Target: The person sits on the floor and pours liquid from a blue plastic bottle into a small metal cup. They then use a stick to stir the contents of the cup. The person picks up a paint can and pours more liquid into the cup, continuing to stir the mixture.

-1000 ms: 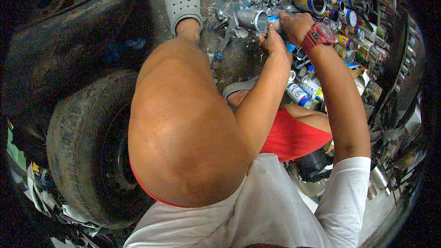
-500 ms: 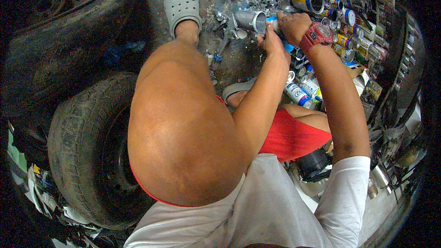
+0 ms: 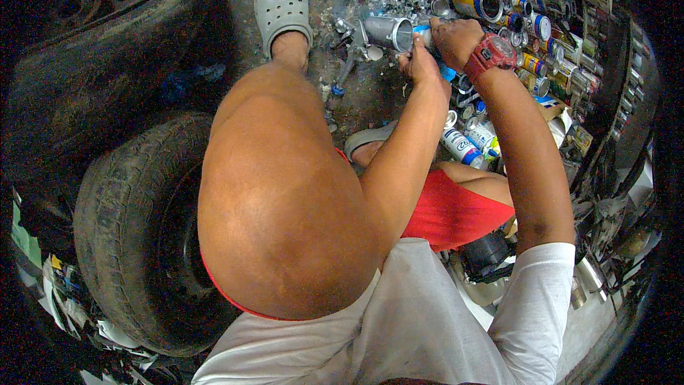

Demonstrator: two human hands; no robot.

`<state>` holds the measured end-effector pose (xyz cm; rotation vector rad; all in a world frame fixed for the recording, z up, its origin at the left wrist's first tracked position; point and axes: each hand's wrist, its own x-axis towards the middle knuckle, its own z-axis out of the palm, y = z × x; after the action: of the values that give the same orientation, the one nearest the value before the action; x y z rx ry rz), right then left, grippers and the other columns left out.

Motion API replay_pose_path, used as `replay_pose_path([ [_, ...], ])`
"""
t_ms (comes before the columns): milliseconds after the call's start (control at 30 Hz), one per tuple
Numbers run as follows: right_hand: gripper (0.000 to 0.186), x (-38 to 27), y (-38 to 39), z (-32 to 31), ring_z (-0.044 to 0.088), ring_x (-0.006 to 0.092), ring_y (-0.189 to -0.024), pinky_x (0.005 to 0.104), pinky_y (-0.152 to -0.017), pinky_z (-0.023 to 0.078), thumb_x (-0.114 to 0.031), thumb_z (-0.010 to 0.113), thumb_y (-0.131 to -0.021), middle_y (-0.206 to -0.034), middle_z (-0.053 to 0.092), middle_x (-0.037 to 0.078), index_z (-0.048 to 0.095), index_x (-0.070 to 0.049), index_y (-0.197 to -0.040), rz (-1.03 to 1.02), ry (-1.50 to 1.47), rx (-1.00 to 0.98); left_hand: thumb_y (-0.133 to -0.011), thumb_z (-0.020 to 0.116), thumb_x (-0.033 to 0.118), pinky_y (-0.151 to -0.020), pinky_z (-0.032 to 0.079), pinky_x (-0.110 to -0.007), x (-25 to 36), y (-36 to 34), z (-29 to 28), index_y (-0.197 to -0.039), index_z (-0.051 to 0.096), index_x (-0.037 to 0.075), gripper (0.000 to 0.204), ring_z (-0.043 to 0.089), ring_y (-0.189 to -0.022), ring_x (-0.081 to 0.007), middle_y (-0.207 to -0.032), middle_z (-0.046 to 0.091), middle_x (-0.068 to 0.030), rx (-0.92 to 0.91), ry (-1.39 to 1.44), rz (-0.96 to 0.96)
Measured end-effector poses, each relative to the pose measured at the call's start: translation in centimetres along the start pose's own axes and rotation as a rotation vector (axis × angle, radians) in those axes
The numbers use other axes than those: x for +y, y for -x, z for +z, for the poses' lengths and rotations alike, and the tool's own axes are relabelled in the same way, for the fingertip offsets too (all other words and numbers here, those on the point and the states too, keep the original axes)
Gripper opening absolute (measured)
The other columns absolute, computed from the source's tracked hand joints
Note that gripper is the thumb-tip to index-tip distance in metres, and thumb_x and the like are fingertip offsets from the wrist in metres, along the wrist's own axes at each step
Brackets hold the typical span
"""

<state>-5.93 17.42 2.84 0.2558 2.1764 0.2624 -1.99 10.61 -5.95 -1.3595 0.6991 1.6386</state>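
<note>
I squat with my left knee raised, and both hands meet over the littered ground at the top of the view. My right hand [image 3: 452, 38], with a red wristwatch [image 3: 490, 53] on its wrist, is closed on the top of a small blue can [image 3: 424, 31], right at the mouth of a silver metal cup [image 3: 388, 31] lying on its side. My left hand [image 3: 419, 65] sits just below it, fingers curled round the can's lower part, where a bit of blue [image 3: 447, 72] shows. Most of the can is hidden by my fingers.
Rows of spray cans and tins [image 3: 531, 25] line the right side. A worn tyre [image 3: 135, 228] lies at lower left, and a second tyre [image 3: 92, 57] above it. My grey clog [image 3: 282, 1] stands near the cup. More cans [image 3: 463, 146] lie by my other foot.
Hardly anything: both hands stay together at the mouth of the silver cup, shifting only slightly.
</note>
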Motion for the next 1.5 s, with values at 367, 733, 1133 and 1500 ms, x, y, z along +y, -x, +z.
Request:
replay_pose_path([
  [367,0.030,0.1,0.1,-0.3,0.072,0.0334,-0.084,0.0434,-0.068,0.057,-0.014,0.060,-0.086,-0.092,0.072,0.018,0.054,-0.002,-0.112,0.001,0.013,-0.012,-0.091,0.070,0.033,-0.086,0.047,-0.043,-0.4,0.1,0.2,-0.106,0.047,0.009,0.037,0.057,-0.099,-0.0241,-0.111,0.060,-0.0102,0.042,0.067,-0.016],
  [733,0.032,0.1,0.0,-0.6,0.072,0.0340,-0.087,0.0436,-0.069,0.057,-0.015,0.061,-0.085,-0.094,0.072,0.019,0.053,-0.002,-0.113,0.003,0.022,-0.029,-0.095,0.062,0.031,-0.092,0.051,-0.054,0.1,0.3,0.3,-0.129,0.042,0.008,0.046,0.059,-0.114,-0.0356,-0.132,0.054,-0.0166,0.010,-0.010,-0.019],
  [1133,0.031,0.2,-0.1,-0.1,0.072,0.0334,-0.088,0.0434,-0.070,0.057,-0.016,0.061,-0.086,-0.095,0.072,0.018,0.054,-0.002,-0.112,0.020,0.003,-0.023,-0.091,0.068,0.034,-0.087,0.051,-0.045,-0.2,0.6,0.5,-0.114,0.049,0.008,0.040,0.061,-0.102,-0.0285,-0.118,0.061,-0.0116,0.025,0.052,-0.013],
  [1500,0.031,0.1,-0.1,-0.7,0.072,0.0338,-0.084,0.0438,-0.067,0.057,-0.016,0.063,-0.085,-0.091,0.072,0.018,0.054,-0.002,-0.111,0.010,0.020,-0.046,-0.090,0.070,0.032,-0.085,0.051,-0.043,-0.5,-0.1,0.3,-0.106,0.052,0.006,0.036,0.061,-0.097,-0.0255,-0.110,0.063,-0.0119,0.077,0.052,0.011],
])
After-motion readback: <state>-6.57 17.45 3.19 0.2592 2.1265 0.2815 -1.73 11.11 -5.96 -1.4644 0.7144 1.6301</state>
